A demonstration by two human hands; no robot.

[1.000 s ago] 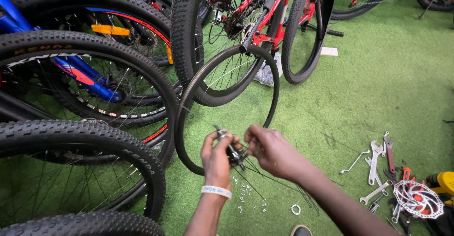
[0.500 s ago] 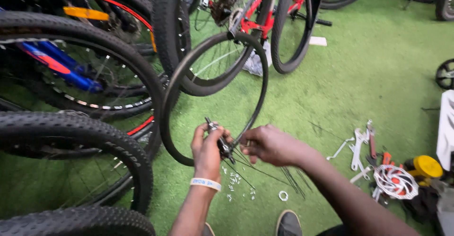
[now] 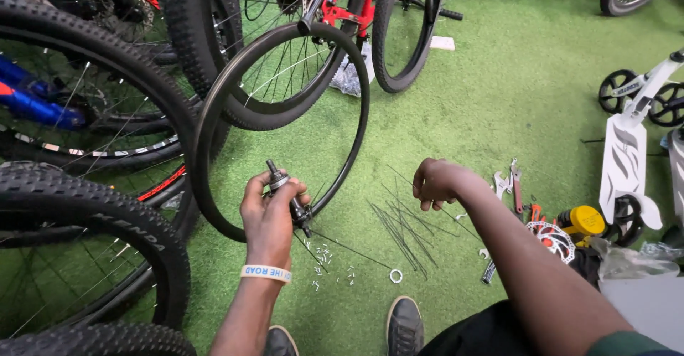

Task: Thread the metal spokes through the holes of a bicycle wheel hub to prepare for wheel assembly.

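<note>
— What covers the floor?

— Green artificial turf (image 3: 499,99), all across it.

— What lies on it near the shoes?

— A loose bundle of thin spokes (image 3: 402,231), a scatter of small spoke nipples (image 3: 329,265) and a metal washer (image 3: 395,276) just beside them.

— And further right?

— Wrenches (image 3: 504,183), a brake disc (image 3: 550,240) and a yellow-capped container (image 3: 583,222), close together. A white scooter (image 3: 627,167) stands beyond them.

— Anything at the top?

— A crumpled clear plastic bag (image 3: 350,74) and a small white box (image 3: 442,43). Bicycle tyres (image 3: 92,228) stand on the turf at the left.
</note>
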